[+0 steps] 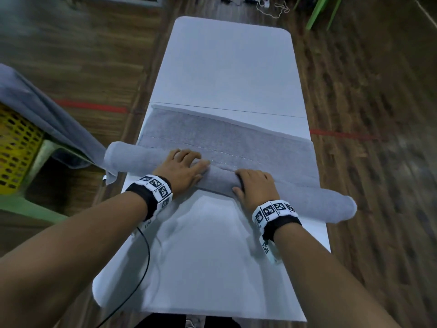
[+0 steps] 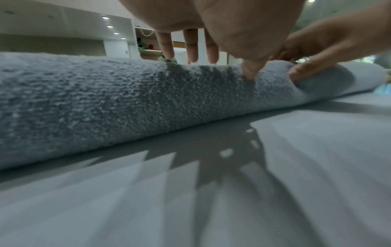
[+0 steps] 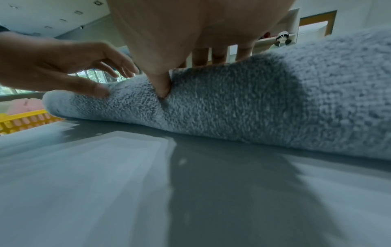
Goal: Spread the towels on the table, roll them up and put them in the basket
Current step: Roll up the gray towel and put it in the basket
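A grey towel lies across the white table [image 1: 224,67], its near part wound into a long roll [image 1: 331,204] and its far part [image 1: 224,138] flat. Both ends of the roll overhang the table's sides. My left hand [image 1: 186,166] rests on the roll left of the middle, fingers spread nearly straight over the top and thumb [image 2: 249,73] pressed into the near side. My right hand [image 1: 255,183] sits just to its right, fingers curled over the roll and thumb [image 3: 160,85] dug into the near face. The yellow basket [image 1: 16,147] stands off the table at the left.
Another grey towel [image 1: 35,100] hangs over the basket, which sits on a green plastic stool [image 1: 28,207]. A black cable [image 1: 142,268] runs from my left wrist over the table's near left edge. Wooden floor surrounds the table; green chair legs [image 1: 316,13] stand far back.
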